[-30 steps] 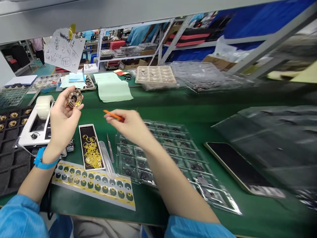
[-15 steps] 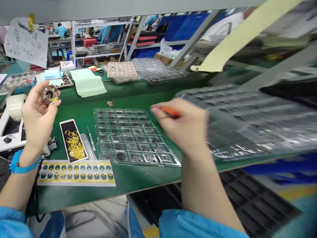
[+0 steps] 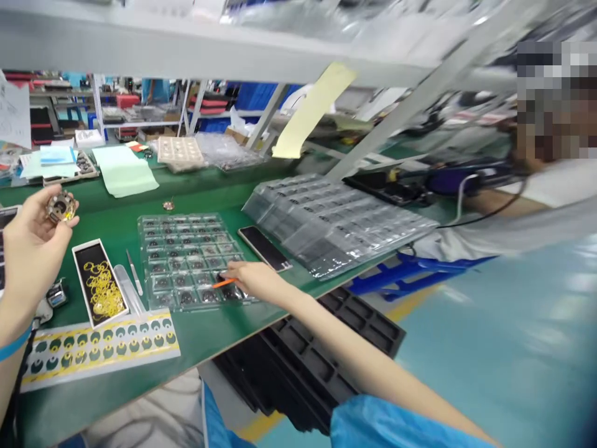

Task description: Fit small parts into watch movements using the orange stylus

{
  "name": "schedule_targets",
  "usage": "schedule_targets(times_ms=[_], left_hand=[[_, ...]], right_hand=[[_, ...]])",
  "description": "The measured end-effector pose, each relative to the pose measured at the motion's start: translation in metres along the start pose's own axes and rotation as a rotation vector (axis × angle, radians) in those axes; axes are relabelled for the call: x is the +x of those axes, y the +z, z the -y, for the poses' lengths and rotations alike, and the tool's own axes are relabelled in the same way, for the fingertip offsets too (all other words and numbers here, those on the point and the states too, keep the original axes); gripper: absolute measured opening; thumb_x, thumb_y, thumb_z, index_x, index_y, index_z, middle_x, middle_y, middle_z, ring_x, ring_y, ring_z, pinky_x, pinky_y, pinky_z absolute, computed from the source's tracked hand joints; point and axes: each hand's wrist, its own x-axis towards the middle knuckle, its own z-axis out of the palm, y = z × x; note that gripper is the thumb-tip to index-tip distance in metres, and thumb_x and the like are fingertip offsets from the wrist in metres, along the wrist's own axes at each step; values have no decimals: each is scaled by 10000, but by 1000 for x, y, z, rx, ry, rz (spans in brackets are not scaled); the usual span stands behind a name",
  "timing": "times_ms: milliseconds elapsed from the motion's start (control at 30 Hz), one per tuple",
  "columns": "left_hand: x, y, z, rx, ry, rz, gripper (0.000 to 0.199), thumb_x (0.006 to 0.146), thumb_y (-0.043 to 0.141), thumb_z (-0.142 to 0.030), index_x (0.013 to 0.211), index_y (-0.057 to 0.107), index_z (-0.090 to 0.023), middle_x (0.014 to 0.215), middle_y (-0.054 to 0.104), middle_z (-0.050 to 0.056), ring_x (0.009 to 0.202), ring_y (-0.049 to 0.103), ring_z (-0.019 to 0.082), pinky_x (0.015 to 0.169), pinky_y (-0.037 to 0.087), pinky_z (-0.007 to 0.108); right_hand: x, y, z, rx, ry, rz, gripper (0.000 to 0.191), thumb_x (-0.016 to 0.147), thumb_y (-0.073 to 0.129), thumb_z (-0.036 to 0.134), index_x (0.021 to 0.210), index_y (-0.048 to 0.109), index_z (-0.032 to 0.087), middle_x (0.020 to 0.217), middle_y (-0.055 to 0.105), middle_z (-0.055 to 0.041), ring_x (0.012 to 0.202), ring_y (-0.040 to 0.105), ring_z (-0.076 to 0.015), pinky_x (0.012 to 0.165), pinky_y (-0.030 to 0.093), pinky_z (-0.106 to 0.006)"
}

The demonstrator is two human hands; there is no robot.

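My left hand [image 3: 35, 239] is closed around the edge of a round gold-coloured watch part [image 3: 61, 206], holding its open face toward me. In the centre, my right hand [image 3: 254, 280] reaches over a clear plastic tray [image 3: 148, 287] whose compartments hold dark round parts. Its fingers are wrapped round a thin orange pen-like tool [image 3: 224, 283]. A dark piece by the fingertips is partly covered; I cannot tell whether they touch it. Tweezers [image 3: 134, 272] and a white box [image 3: 77, 267] of yellow rings [image 3: 103, 289] lie to the left of the tray.
A sticker sheet [image 3: 100, 354] lies at the front left. Behind the tray sits a small round part [image 3: 168, 204]. On the right are a phone [image 3: 264, 247] and stacked clear trays [image 3: 336, 218]. A shelf beam [image 3: 186, 46] crosses above; a co-worker's arm [image 3: 494, 200] shows far right.
My right hand has moved down and left onto the near right part of the tray, with the orange tool. The view has swung right, showing the phone and a co-worker. My left hand keeps its hold.
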Motion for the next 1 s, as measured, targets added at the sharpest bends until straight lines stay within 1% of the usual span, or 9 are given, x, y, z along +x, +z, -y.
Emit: schedule_targets(times_ms=[167, 300, 400, 500, 633, 733, 867, 933, 1000], left_hand=[[-3, -5, -6, 22, -187, 5, 443, 771, 736, -218, 1200, 635, -268, 1117, 719, 13, 1038, 687, 271, 1047, 498, 520], [-4, -8, -4, -2, -279, 37, 432, 757, 731, -239, 1172, 634, -317, 1100, 723, -11, 1049, 683, 297, 1019, 514, 543], [-5, -9, 0, -6, -305, 48, 459, 761, 705, -261, 1210, 610, -269, 1135, 713, 34, 1066, 675, 301, 1033, 502, 527], [-6, -9, 2, -51, -278, 55, 517, 755, 688, -313, 1248, 580, -205, 1199, 682, 95, 1127, 643, 306, 1060, 476, 509], [-6, -10, -6, -155, -264, 62, 543, 746, 681, -342, 1237, 562, -142, 1207, 668, 134, 1159, 622, 303, 1047, 499, 466], [-7, -12, -17, -274, -325, 98, 511, 759, 659, -317, 1217, 553, -116, 1169, 681, 135, 1124, 641, 288, 991, 547, 427], [-10, -13, -32, -413, -378, 139, 424, 796, 593, -244, 1199, 552, -121, 1151, 686, 114, 1099, 653, 260, 927, 582, 381], [-14, -13, -36, -454, -377, 158, 396, 804, 584, -209, 1191, 556, -129, 1148, 685, 105, 1098, 652, 249, 921, 585, 365], [-18, -12, -38, -477, -363, 192, 382, 824, 568, -185, 1203, 553, -135, 1149, 681, 101, 1107, 645, 238, 928, 583, 357]], right_hand=[[5, -1, 10, -84, 85, 8, 144, 951, 544, 191, 990, 670, 134, 1003, 673, -62, 943, 643, -179, 845, 516, -354], [13, 0, 12, -113, 184, 13, 181, 943, 593, 306, 958, 648, 134, 1009, 665, -54, 936, 641, -173, 856, 534, -378], [19, 2, 12, -112, 236, 24, 198, 936, 605, 322, 961, 645, 130, 974, 665, -49, 902, 647, -170, 834, 541, -371], [21, -2, 14, -89, 218, 17, 168, 929, 612, 288, 886, 639, 128, 900, 662, -33, 840, 640, -152, 801, 536, -346], [24, -26, 24, 11, 94, -43, 180, 832, 599, 103, 657, 582, 142, 702, 629, -47, 595, 567, -135, 598, 457, -273], [34, -60, 47, 120, -28, -154, 202, 857, 469, 109, 686, 560, 166, 702, 618, -57, 555, 534, -150, 537, 395, -275], [50, -111, 103, 337, -238, -398, 362, 993, 283, 323, 831, 576, 186, 850, 609, -69, 734, 577, -179, 672, 467, -300], [54, -130, 133, 634, -408, -605, 340, 975, 379, 392, 854, 625, 191, 862, 617, -73, 776, 585, -194, 686, 478, -311], [57, -142, 159, 883, -520, -758, 292, 938, 494, 409, 825, 662, 199, 862, 639, -70, 777, 591, -197, 662, 475, -309]])
